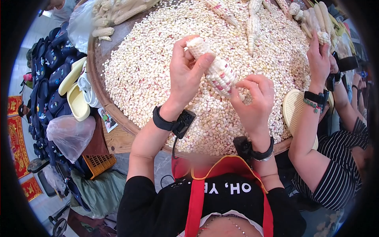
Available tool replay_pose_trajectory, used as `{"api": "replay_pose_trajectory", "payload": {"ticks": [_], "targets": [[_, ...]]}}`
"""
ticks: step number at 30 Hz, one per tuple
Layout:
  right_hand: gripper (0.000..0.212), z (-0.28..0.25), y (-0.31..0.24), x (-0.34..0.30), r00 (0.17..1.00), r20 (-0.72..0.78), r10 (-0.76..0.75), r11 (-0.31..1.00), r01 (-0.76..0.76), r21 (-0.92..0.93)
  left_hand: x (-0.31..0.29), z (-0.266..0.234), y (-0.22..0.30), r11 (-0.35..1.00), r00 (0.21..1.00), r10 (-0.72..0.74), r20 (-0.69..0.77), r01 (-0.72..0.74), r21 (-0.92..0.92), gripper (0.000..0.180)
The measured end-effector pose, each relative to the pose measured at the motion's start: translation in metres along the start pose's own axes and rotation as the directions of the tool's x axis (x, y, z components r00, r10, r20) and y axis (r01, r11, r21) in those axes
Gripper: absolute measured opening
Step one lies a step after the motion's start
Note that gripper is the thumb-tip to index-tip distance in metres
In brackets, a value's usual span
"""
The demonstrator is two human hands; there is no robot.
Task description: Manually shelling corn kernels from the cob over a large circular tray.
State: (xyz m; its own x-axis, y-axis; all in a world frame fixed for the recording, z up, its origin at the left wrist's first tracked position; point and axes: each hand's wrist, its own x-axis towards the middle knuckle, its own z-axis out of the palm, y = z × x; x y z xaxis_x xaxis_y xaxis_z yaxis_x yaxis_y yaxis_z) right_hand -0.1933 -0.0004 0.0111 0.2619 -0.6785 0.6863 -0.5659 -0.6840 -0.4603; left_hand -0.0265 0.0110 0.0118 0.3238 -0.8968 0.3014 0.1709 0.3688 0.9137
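Observation:
My left hand [185, 71] is wrapped round the upper end of a corn cob [218, 72]. The cob tilts down to the right; its upper part is bare, while white and reddish-purple kernels still cover the lower part. At the cob's lower end my right hand [256, 98] has its fingers curled in toward the thumb, close against the kernels. What lies between those fingertips is partly hidden. Beneath both hands spreads a thick layer of loose pale corn kernels [150, 87] in a wide round basket tray [93, 65].
Stripped cobs in a plastic bag [128, 14] lie at the far left, more corn [254, 27] at the far edge. At right, another person's hand [319, 59] holds a cob near a yellow slipper [295, 110]. Dark clogs [49, 83] and an orange crate [98, 164] stand left.

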Motion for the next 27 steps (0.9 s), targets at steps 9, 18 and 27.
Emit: {"api": "replay_pose_trajectory", "payload": {"ticks": [9, 18, 27], "targets": [[0.017, 0.0, -0.008, -0.002, 0.998, 0.058, -0.026, 0.995, 0.032, -0.098, -0.001, 0.001, -0.003, 0.999, 0.999, 0.034, 0.0, -0.034, 0.017, 0.039], [0.017, -0.001, -0.005, 0.0, 0.996, 0.073, -0.043, 0.999, 0.04, 0.037, 0.002, 0.003, -0.006, 0.996, 0.997, 0.081, 0.02, -0.081, 0.026, 0.042], [0.015, -0.03, -0.001, 0.012, 0.996, 0.083, 0.025, 0.995, -0.033, 0.098, 0.007, 0.007, 0.012, 0.993, 0.993, 0.12, 0.013, -0.12, -0.006, 0.039]]}}
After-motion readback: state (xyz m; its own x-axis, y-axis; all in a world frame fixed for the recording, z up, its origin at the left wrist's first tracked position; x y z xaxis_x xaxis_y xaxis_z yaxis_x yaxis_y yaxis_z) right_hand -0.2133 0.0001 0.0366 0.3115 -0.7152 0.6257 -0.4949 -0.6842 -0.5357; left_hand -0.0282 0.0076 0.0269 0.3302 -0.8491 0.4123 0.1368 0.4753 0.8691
